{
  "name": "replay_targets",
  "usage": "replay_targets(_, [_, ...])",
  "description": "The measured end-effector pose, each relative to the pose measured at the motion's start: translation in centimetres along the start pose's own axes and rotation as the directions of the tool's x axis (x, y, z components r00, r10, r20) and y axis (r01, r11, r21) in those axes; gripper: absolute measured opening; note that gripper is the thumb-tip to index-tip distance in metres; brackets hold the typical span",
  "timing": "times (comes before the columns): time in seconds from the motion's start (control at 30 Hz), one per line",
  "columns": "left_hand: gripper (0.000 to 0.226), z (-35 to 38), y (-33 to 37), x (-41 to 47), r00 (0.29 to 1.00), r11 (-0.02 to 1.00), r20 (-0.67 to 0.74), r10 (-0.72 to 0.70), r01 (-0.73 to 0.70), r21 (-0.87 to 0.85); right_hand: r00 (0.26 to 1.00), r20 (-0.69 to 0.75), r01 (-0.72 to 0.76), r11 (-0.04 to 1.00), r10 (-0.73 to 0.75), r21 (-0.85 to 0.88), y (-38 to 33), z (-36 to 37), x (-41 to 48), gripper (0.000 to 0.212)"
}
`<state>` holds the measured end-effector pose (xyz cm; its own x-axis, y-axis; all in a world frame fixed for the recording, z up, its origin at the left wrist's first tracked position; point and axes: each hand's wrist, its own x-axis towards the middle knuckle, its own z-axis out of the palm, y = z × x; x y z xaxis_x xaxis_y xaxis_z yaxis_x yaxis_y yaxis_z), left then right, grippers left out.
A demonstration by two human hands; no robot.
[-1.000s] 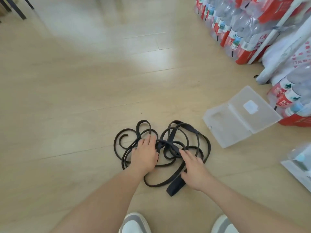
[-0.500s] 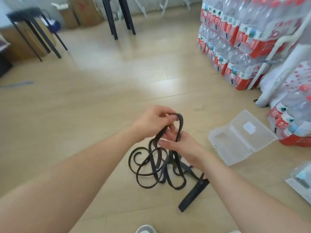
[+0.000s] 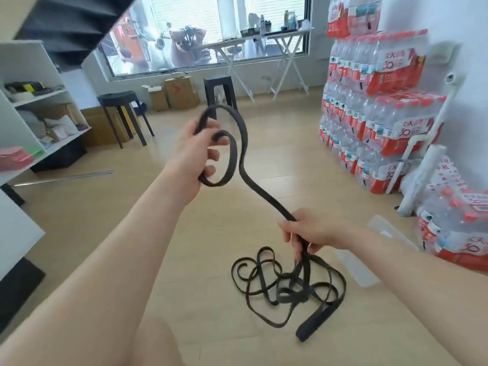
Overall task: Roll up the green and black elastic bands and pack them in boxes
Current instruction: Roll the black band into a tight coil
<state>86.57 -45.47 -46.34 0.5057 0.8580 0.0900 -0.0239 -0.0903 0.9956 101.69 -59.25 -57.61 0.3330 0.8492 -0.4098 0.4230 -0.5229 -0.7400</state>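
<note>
A stretch of the black band [image 3: 304, 273] is held up in the middle of the frame by the left hand [image 3: 195, 157] — fingers curled round it, with one loop arching over the top of the hand and another hanging under it. From there the band is run down and to the right into the right hand [image 3: 314, 231], where it's gripped in curled fingers, lower and right of centre. The rest is left in a loose tangled heap on the wooden floor [image 3: 105, 220] just below that hand, thick end towards the bottom of the frame. A clear plastic box [image 3: 359, 268] can be made out on the floor at lower right — partly hidden by the right forearm. Packs of water bottles [image 3: 383, 114] are stacked along the right edge.
</note>
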Motion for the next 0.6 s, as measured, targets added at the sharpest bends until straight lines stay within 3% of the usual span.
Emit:
replay_targets(0.07, [0.028,0.6,-2.9,-0.6,0.963,0.967,0.253,-0.091,0.025,0.253,0.994,-0.106,0.021,1.000,-0.022,-0.006,-2.0,-1.8,-0.3,0.022])
replay_targets(0.13, [0.038,1.7,-4.9,-1.0,0.868,0.907,0.449,-0.213,0.005,0.422,0.979,-0.194,0.059,0.998,-0.063,-0.022,-3.9,-3.7,-0.5,0.008])
replay_targets(0.2, [0.035,2.6,-5.5,-0.8,0.840,0.872,0.474,-0.263,-0.003,0.489,0.959,-0.273,0.058,0.997,-0.070,-0.054,-4.7,-5.2,-0.5,0.009])
replay_targets(0.33, [0.022,2.0,-5.7,0.6,0.893,0.943,0.404,-0.200,0.063,0.326,0.922,-0.383,-0.077,0.997,0.061,-0.025,-3.3,-6.2,1.1,0.023])
replay_targets(0.43, [0.023,1.0,-6.4,1.1,0.930,0.949,0.338,-0.146,0.035,0.315,0.950,-0.306,-0.129,0.966,0.055,-0.226,-2.6,-5.2,2.2,0.041])
replay_targets(0.5, [0.023,0.9,-6.8,1.3,0.948,0.939,0.300,-0.106,-0.004,0.345,0.981,-0.189,-0.014,0.969,-0.034,-0.248,-3.4,-4.5,2.4,0.057])
replay_targets(0.53, [0.025,1.0,-6.9,1.4,0.951,0.933,0.293,-0.097,-0.016,0.360,0.992,-0.081,0.093,0.992,-0.100,-0.084,-3.9,-4.1,2.4,0.060])
replay_targets(0.6, [0.031,1.6,-7.1,1.5,0.948,0.923,0.295,-0.117,-0.005,0.384,0.955,0.140,0.205,0.926,-0.260,0.317,-4.6,-3.1,2.6,0.054])
